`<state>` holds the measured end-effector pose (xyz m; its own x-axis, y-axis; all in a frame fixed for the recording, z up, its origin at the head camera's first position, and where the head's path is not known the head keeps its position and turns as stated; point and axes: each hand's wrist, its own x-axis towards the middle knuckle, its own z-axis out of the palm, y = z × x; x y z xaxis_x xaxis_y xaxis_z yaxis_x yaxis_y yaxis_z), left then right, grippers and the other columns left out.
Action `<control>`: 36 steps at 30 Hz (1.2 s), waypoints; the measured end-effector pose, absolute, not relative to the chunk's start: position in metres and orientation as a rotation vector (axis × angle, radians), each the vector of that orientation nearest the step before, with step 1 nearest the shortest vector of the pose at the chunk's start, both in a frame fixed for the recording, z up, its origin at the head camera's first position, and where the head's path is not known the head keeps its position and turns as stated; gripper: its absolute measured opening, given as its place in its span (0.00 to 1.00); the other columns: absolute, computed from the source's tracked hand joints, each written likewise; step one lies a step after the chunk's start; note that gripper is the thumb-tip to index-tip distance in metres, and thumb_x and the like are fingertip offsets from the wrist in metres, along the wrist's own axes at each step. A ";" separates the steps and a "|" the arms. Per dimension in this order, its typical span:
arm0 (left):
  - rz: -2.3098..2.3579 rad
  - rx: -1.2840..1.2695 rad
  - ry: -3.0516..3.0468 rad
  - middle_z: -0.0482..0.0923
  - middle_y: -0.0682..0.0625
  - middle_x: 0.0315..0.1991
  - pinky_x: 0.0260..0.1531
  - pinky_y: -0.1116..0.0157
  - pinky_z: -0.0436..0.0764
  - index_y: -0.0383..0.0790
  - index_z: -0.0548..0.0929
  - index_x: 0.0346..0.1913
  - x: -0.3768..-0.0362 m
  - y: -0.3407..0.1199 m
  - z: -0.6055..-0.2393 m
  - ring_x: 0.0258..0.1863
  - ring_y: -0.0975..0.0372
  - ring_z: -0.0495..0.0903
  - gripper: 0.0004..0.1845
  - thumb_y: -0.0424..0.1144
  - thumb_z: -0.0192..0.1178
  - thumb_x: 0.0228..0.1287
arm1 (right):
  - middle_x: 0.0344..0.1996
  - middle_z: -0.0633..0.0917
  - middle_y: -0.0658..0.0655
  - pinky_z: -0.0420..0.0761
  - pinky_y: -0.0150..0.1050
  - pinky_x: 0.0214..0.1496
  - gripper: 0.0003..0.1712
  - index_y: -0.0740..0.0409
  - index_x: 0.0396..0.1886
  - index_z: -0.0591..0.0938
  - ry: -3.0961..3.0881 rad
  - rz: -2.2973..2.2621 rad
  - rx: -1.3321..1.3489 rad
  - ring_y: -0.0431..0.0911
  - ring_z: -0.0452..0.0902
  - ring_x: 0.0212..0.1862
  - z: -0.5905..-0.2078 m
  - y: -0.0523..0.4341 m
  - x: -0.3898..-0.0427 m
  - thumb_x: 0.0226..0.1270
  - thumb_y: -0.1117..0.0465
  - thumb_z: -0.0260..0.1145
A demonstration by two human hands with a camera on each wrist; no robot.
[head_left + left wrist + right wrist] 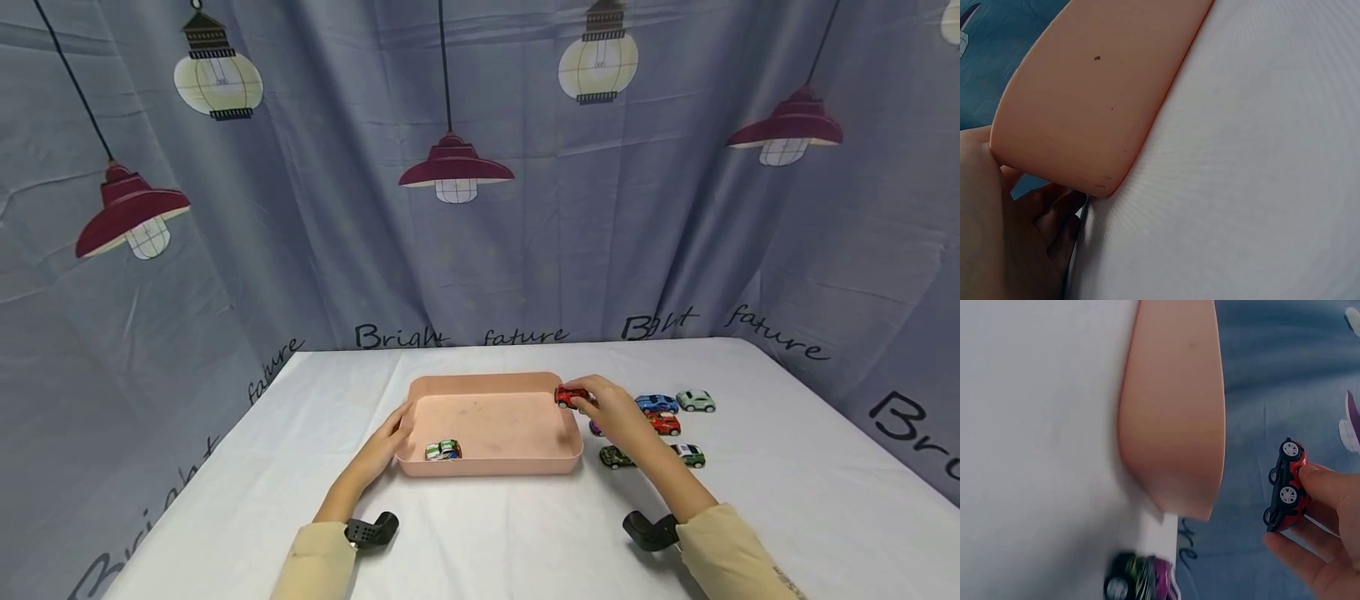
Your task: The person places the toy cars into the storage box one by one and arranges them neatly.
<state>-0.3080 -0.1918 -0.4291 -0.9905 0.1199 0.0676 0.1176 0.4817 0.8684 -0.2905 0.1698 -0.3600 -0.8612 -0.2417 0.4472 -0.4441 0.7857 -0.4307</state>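
A pink tray sits mid-table with a green-and-white toy car in its near left corner. My left hand rests against the tray's left wall, fingers along it. My right hand pinches a red toy car above the tray's far right corner; the right wrist view shows the red car held between fingertips beside the tray wall. Several more toy cars lie right of the tray: a blue one, a pale green one, a red one.
A camouflage car and a white-green car lie near my right forearm. A dark car shows blurred in the right wrist view. A grey lamp-printed curtain surrounds the white table.
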 end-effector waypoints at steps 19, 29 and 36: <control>1.604 0.232 2.699 0.50 0.42 0.71 0.66 0.42 0.48 0.49 0.55 0.70 -0.307 -0.191 -0.432 0.70 0.45 0.48 0.29 0.51 0.43 0.69 | 0.39 0.83 0.57 0.80 0.42 0.44 0.11 0.60 0.42 0.82 -2.587 0.744 0.709 0.49 0.79 0.44 -0.366 0.105 -0.300 0.58 0.66 0.63; 1.613 0.231 2.697 0.50 0.41 0.71 0.67 0.43 0.48 0.48 0.55 0.70 -0.306 -0.191 -0.431 0.70 0.45 0.47 0.29 0.50 0.44 0.69 | 0.36 0.84 0.51 0.80 0.39 0.42 0.09 0.55 0.39 0.82 -2.614 0.706 0.773 0.44 0.80 0.41 -0.365 0.064 -0.302 0.59 0.66 0.62; 1.590 0.221 2.713 0.50 0.41 0.71 0.65 0.41 0.50 0.49 0.55 0.70 -0.306 -0.190 -0.430 0.70 0.44 0.48 0.29 0.50 0.44 0.69 | 0.38 0.83 0.54 0.80 0.39 0.45 0.09 0.57 0.40 0.83 -2.673 0.722 0.826 0.45 0.78 0.42 -0.368 0.034 -0.307 0.60 0.68 0.61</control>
<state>-0.3062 -0.1903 -0.4299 -0.9901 0.1154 0.0799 0.1261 0.4810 0.8676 -0.3065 0.0339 -0.3679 -0.8074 -0.4583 0.3715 -0.5831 0.7160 -0.3839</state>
